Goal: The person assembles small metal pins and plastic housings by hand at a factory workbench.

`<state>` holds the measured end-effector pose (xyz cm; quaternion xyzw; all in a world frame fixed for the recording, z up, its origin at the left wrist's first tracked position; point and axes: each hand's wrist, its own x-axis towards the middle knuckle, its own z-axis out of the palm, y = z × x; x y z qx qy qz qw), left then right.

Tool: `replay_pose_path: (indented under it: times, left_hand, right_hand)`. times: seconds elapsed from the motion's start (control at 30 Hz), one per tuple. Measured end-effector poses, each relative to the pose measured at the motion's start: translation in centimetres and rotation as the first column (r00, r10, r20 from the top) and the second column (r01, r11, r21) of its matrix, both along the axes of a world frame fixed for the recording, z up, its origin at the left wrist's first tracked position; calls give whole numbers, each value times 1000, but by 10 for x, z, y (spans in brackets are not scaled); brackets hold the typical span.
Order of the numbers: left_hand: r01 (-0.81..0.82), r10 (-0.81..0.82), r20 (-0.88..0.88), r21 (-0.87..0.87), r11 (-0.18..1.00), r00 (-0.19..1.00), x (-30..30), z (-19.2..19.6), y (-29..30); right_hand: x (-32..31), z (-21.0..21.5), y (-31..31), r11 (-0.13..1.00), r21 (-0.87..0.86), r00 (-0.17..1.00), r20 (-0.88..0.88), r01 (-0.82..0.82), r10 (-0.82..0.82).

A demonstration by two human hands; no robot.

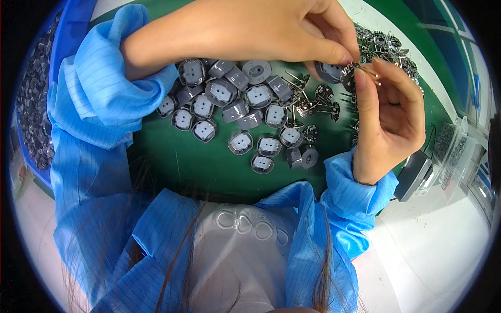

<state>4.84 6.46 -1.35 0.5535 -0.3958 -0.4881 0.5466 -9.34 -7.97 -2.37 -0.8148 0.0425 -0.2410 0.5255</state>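
In the upper right of the frame, the left hand [271,28] reaches across from the upper left and pinches a small round grey cap [327,71] between thumb and fingers, while the right hand [389,112] rises from the lower right with its fingertips closed on a small dark coil part with thin metal pins [350,69], the two pieces touching each other between the hands. Just below and left of the hands, in the upper middle of the frame, a heap of grey round housings [235,107] lies on the green mat [198,167], with loose dark coil parts [318,104] beside it and a further pile of coil parts [389,49] at the upper right behind the right hand. A blue bin [65,47] filled with dark parts sits at the far left edge, and a clear tray [459,151] rests at the right edge.
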Motion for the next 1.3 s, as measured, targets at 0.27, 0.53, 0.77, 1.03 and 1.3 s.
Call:
replay_pose_path:
  times: [0.27,0.53,0.77,1.03,1.3]
  left_hand:
    - [-32,33,-62,22,999,998,-3,5,0]
    - [-32,91,294,-200,979,951,-5,-5,9]
    - [-3,0,-273,-11,1000,962,-5,10,-2]
    - [-46,42,-143,-26,999,989,-4,13,2]
    - [-201,192,124,72,977,974,-13,15,0]
  right_hand:
    - [1,0,4,982,-90,986,-15,165,-167]
    - [3,5,-6,902,-182,911,61,-391,407]
    - [0,1,4,999,19,999,14,45,-46]
    - [0,-1,-3,971,229,994,68,63,-81]
    - [-2,4,5,994,-52,994,-42,95,-98]
